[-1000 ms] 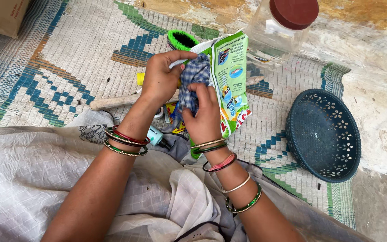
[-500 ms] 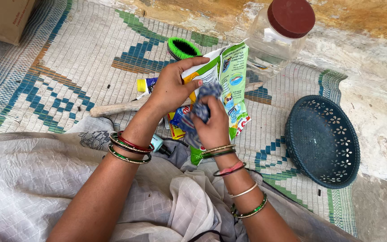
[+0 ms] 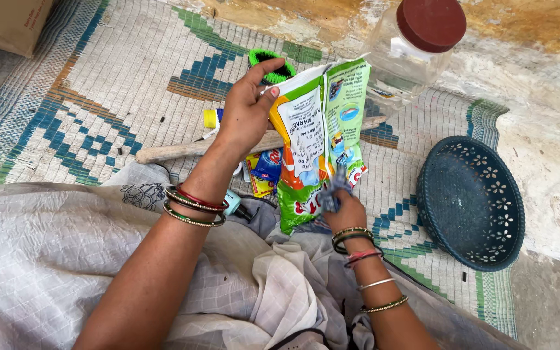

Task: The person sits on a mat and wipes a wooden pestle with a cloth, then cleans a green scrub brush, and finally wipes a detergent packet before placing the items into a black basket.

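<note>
My left hand [image 3: 246, 111] grips the top edge of a green and orange plastic packet [image 3: 312, 136] and holds it upright over the woven mat [image 3: 118, 78]. Lower down, my right hand [image 3: 345, 212] is closed around a bunched blue checked cloth [image 3: 336, 188] at the packet's bottom right corner. Both wrists carry several bangles. The packet hides part of the small items lying behind it.
A dark blue perforated plastic basket [image 3: 471, 201] lies to the right. A clear jar with a brown lid [image 3: 422, 39] stands at the back. A green brush [image 3: 271, 63], a wooden stick [image 3: 183, 149], small tubes [image 3: 214, 118], sachets [image 3: 264, 170] and a cardboard box [image 3: 8, 23] are nearby.
My right hand has moved down from the packet's top to its bottom corner with the checked cloth. The packet's orange face now shows fully. My left hand stays on the top edge.
</note>
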